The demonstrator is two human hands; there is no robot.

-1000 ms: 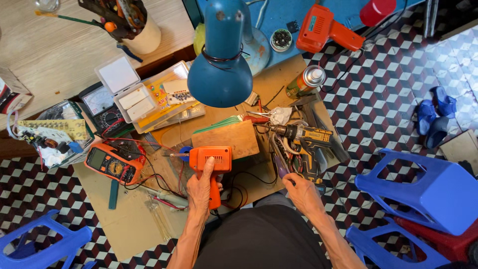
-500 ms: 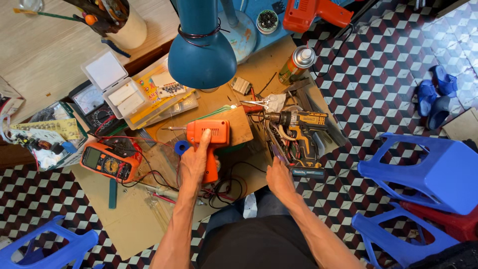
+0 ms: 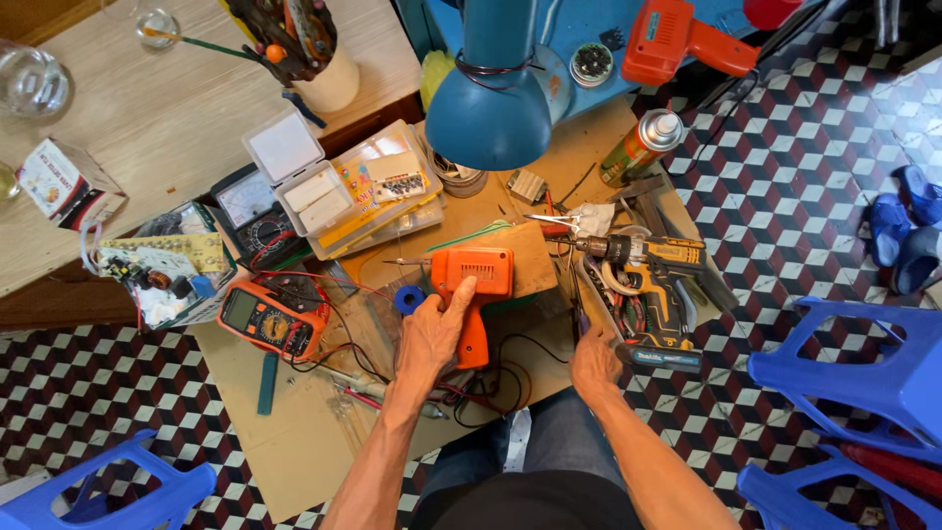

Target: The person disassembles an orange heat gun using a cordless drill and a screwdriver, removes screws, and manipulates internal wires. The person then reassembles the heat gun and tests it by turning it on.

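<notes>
The orange soldering gun (image 3: pixel 473 294) is gripped by the left hand (image 3: pixel 432 339) — tip at nine o'clock, touching nothing. The right hand (image 3: pixel 595 359) pinches a thin tool at three o'clock — no joint is seen begun.

1. There is one view only, from a camera worn on the person's head.
2. It looks almost straight down, past the person's lap at the bottom edge, onto a cardboard sheet (image 3: pixel 294 461) spread over the checkered floor (image 3: pixel 785 147).
3. It sits at about arm's reach: both forearms enter from the bottom and end mid-frame.
4. The top of the frame takes in a blue lamp shade (image 3: pixel 488 118) close under the lens and a wooden desk (image 3: pixel 147 128) at upper left.
</notes>
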